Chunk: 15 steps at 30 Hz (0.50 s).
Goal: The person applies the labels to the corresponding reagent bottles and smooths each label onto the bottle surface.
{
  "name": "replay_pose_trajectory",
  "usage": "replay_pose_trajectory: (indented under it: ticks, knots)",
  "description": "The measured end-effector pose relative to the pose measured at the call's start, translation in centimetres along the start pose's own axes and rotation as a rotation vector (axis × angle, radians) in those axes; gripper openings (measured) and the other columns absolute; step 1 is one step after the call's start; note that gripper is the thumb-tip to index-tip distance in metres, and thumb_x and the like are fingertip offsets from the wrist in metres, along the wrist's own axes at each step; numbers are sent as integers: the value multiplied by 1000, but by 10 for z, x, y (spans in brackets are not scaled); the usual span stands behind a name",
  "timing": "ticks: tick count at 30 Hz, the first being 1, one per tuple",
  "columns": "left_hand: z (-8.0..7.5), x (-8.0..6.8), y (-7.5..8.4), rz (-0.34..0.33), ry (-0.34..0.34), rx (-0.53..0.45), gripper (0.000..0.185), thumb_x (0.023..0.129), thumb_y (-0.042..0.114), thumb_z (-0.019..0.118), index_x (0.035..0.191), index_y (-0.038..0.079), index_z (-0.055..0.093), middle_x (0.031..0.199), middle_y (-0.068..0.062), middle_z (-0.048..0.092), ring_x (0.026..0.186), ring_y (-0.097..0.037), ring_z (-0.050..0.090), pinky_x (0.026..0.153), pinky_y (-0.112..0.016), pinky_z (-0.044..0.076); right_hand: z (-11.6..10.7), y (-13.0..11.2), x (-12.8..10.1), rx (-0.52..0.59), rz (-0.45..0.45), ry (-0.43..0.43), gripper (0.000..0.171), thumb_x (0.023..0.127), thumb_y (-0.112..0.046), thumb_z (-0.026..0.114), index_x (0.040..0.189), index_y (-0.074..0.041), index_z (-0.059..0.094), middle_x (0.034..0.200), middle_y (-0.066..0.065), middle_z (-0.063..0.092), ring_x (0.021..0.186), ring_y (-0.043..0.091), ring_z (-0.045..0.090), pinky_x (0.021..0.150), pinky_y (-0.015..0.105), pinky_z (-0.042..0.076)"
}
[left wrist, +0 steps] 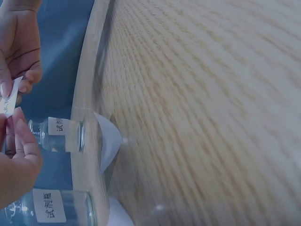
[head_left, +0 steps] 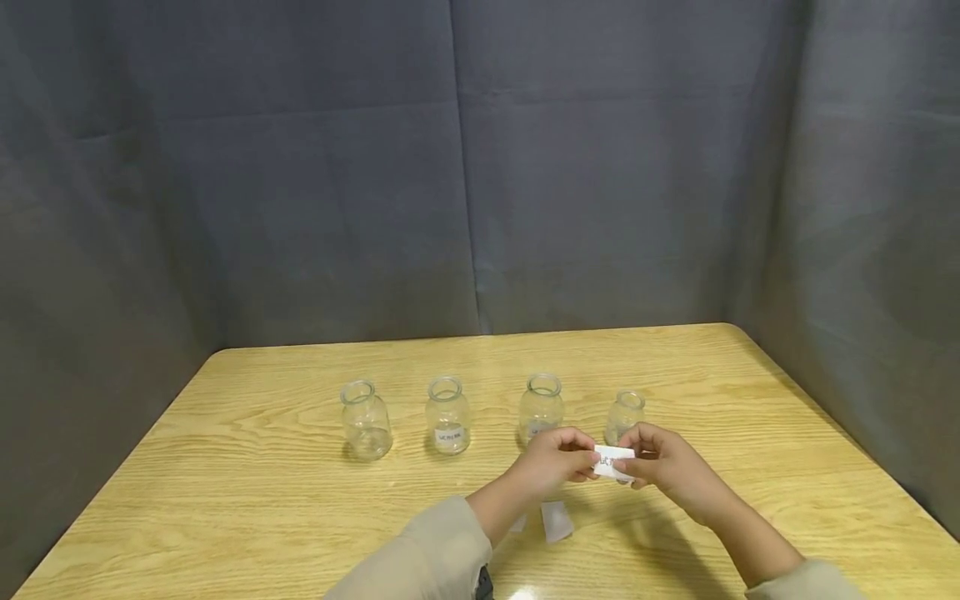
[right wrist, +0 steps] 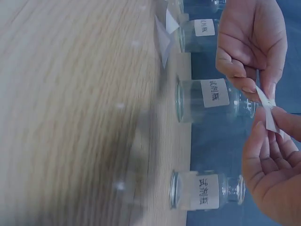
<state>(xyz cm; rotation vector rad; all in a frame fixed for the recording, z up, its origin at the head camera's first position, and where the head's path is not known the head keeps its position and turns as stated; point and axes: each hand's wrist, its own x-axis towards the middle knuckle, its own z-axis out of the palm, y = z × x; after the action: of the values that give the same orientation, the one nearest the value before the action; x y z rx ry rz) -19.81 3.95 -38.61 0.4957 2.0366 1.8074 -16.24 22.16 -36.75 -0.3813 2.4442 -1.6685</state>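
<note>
A small white label (head_left: 611,452) with dark printed characters is held between both hands over the table's right part. My left hand (head_left: 546,460) pinches its left end between thumb and fingers. At the other end, the thumb and fingers of my right hand (head_left: 671,468) pinch it, the thumb covering some of the print. In the right wrist view the label (right wrist: 264,107) appears edge-on, bent between the fingertips. Behind the hands stand a clear glass jar (head_left: 542,404) and a smaller glass bottle (head_left: 628,411), both partly hidden; the bottle (right wrist: 188,188) bears a similar label.
Further left, a labelled glass jar (head_left: 447,408) and another glass jar (head_left: 365,425) stand upright in the same row. Two white paper pieces lie near my left forearm, the larger paper (head_left: 557,522) slightly curled. Grey curtains (head_left: 315,183) enclose the wooden table (head_left: 225,483).
</note>
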Motion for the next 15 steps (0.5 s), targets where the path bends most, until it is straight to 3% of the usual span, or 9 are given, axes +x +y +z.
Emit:
replay_pose_trajectory:
  ticks: [9, 15]
  knots:
    - [-20, -13, -2, 8, -40, -40, 16, 88, 8, 57, 98, -5, 58, 88, -5, 59, 73, -11, 57, 75, -27, 52, 17, -6, 7, 64, -9, 4, 29, 85, -12, 62, 99, 10, 49, 78, 4, 59, 69, 12, 56, 62, 27, 49]
    - [-29, -20, -6, -27, -22, -91, 18, 88, 8, 58, 98, -6, 57, 85, -4, 58, 71, -9, 58, 73, -25, 52, 29, -7, 11, 80, -33, -28, 30, 88, -8, 57, 110, 11, 47, 72, 4, 51, 64, 12, 57, 61, 25, 49]
